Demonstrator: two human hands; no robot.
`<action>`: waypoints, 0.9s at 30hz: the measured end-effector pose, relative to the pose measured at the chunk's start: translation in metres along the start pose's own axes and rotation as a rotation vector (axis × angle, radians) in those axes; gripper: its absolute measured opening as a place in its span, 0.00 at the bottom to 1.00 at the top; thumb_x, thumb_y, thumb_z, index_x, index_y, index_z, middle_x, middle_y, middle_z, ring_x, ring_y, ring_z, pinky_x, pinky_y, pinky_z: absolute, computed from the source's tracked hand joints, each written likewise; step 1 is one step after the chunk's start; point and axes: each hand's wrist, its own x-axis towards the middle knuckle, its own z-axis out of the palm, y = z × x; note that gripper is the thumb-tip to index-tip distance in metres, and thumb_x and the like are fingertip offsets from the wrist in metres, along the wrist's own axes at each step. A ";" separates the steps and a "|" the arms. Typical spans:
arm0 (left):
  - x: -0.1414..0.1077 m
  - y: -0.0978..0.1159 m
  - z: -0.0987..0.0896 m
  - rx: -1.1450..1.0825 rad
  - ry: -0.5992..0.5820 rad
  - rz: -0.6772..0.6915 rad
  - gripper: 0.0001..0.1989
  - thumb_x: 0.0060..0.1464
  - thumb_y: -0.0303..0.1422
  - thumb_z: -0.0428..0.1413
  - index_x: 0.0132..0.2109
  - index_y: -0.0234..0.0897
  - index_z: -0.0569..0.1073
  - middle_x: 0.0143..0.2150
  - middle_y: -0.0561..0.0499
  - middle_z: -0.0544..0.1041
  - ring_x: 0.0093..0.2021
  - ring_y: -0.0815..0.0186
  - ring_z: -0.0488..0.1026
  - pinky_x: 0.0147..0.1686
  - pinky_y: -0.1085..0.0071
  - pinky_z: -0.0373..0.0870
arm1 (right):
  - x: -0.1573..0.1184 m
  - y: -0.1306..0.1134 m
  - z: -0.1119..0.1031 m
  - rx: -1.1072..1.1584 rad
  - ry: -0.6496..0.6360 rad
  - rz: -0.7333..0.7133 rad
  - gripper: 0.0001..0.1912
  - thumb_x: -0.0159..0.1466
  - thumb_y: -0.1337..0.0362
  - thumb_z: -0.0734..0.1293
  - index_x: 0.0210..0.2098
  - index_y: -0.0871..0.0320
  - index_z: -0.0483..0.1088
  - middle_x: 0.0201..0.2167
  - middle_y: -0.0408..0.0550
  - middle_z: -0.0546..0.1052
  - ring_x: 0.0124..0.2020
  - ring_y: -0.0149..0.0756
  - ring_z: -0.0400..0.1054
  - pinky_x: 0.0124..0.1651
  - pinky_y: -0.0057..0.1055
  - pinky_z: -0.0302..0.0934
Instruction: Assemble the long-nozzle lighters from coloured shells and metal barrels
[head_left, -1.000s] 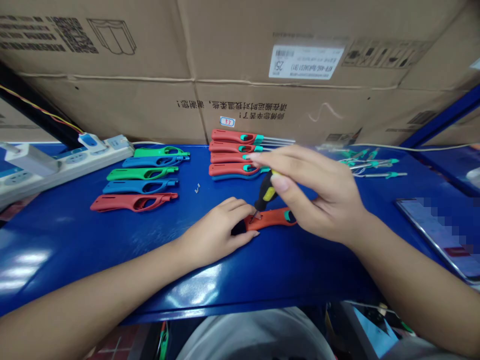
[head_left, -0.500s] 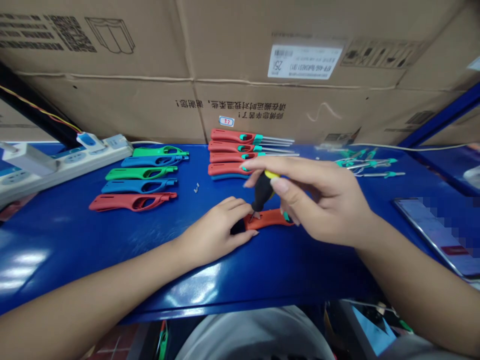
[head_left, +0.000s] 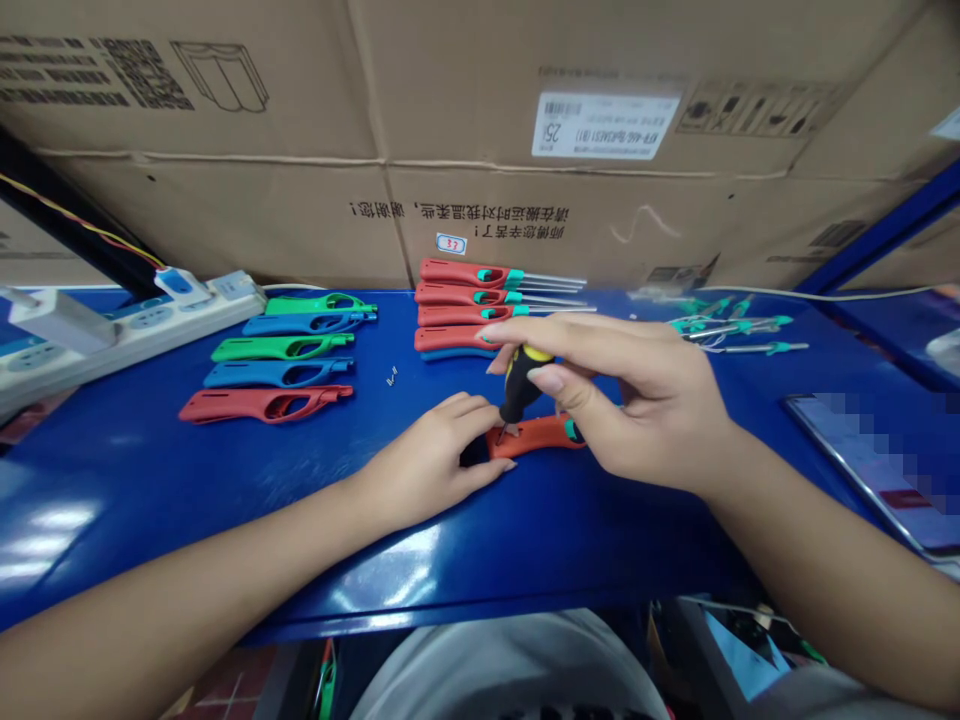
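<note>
We hold one orange lighter (head_left: 540, 434) flat on the blue surface (head_left: 465, 570), right in front of us. Our left hand (head_left: 439, 455) pinches its left end between thumb and fingers. Our right hand (head_left: 641, 405) pinches the black and yellow screwdriver (head_left: 517, 388) by its handle, with the pointing finger stretched out. The screwdriver leans a little, and its thin tip meets the lighter near our left fingers. Behind our hands, we see red lighters (head_left: 450, 292) with long metal ends, lying close together. To the left, we have five colored handles (head_left: 241, 373) in a row, and tiny metal bits (head_left: 391, 377) lie between them and our hands. A phone (head_left: 862, 475) lies to the right.
</note>
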 end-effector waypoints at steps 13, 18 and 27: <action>-0.001 0.001 0.000 0.020 0.010 0.012 0.10 0.62 0.33 0.61 0.50 0.37 0.74 0.48 0.48 0.77 0.50 0.59 0.73 0.52 0.62 0.72 | -0.001 0.015 0.008 -0.050 -0.009 -0.046 0.17 0.74 0.64 0.59 0.60 0.54 0.68 0.52 0.49 0.79 0.50 0.37 0.75 0.53 0.36 0.71; 0.000 0.002 0.000 0.029 0.015 0.006 0.09 0.62 0.33 0.60 0.49 0.39 0.73 0.48 0.48 0.77 0.49 0.59 0.74 0.51 0.60 0.72 | -0.001 0.019 0.009 -0.292 0.100 -0.043 0.13 0.72 0.58 0.64 0.51 0.57 0.74 0.46 0.52 0.81 0.48 0.40 0.76 0.49 0.35 0.72; 0.001 0.003 0.001 0.048 0.028 -0.005 0.09 0.61 0.33 0.61 0.48 0.38 0.74 0.47 0.49 0.78 0.49 0.58 0.75 0.51 0.60 0.73 | -0.002 0.019 0.012 -0.131 0.085 -0.090 0.14 0.72 0.63 0.63 0.56 0.57 0.71 0.51 0.49 0.80 0.50 0.35 0.74 0.53 0.32 0.70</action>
